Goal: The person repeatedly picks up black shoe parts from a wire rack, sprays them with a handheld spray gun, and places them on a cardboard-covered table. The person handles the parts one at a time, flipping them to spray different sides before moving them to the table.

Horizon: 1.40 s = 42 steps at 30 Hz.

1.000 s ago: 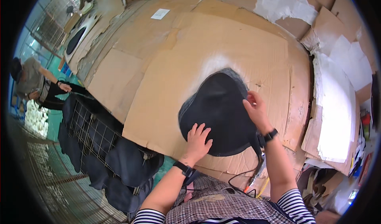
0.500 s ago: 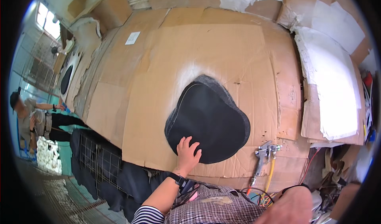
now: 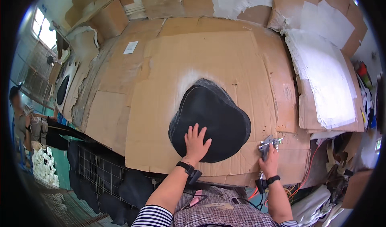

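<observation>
A stack of black, rounded three-lobed sheet pieces (image 3: 217, 118) lies on the cardboard-covered table, a fuzzy dark grey rim peeking out along its far edge. My left hand (image 3: 197, 144) rests on the near left part of the top piece, its fingers spread. To the right of the stack, my right hand (image 3: 270, 160) is closed around the handle of a metal spray gun (image 3: 264, 145), which is still at the table's near right. The palm and fingers hide most of the handle. Both wrists wear black bands with small dark devices.
A small white card (image 3: 130, 47) lies at the far left. White-stained cardboard (image 3: 327, 82) stands along the right. Orange and yellow hoses (image 3: 290, 191) hang below the table's edge. Dark pieces drape over a wire rack (image 3: 96, 166) at lower left. Another person (image 3: 24, 122) stands farther left.
My right hand has come forward from the lower right and closed on the spray gun. My left hand has slid slightly farther onto the black stack. The view has shifted a little.
</observation>
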Tool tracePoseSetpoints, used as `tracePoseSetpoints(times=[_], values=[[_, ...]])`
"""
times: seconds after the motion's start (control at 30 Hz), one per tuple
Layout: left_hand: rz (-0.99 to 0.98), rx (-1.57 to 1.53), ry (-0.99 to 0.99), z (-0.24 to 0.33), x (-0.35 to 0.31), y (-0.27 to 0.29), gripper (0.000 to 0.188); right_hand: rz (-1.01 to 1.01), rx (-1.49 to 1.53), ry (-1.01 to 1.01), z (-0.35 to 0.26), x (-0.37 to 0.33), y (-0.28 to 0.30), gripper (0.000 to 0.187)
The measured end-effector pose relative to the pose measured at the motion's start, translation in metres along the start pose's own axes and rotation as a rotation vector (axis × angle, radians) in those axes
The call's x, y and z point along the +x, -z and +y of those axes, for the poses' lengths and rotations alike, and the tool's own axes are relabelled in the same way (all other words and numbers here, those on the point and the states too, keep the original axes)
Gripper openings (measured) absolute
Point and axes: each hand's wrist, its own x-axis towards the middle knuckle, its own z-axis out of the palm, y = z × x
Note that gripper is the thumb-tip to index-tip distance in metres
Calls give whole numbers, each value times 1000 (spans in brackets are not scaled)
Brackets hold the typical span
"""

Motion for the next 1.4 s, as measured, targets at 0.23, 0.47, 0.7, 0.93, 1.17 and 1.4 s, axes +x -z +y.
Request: tracePoseSetpoints(times=[0.23, 0.47, 0.7, 0.93, 1.17, 1.4], values=[[305, -241, 158, -116, -78, 43, 34, -27, 794, -102, -18, -37, 105, 61], [539, -416, 806, -208, -162, 99, 26, -281, 1008, -124, -127, -131, 232, 58], [633, -534, 811, -221, -182, 106, 19, -483, 956, -27, -139, -181, 253, 59], [638, -555, 757, -196, -179, 110, 19, -528, 908, -42, -133, -208, 271, 56], [578, -574, 765, -192, -184, 86, 17, -246, 1023, -3, -148, -214, 262, 62], [564, -625, 809, -187, -198, 73, 14, -350, 843, -47, -124, -235, 292, 60]])
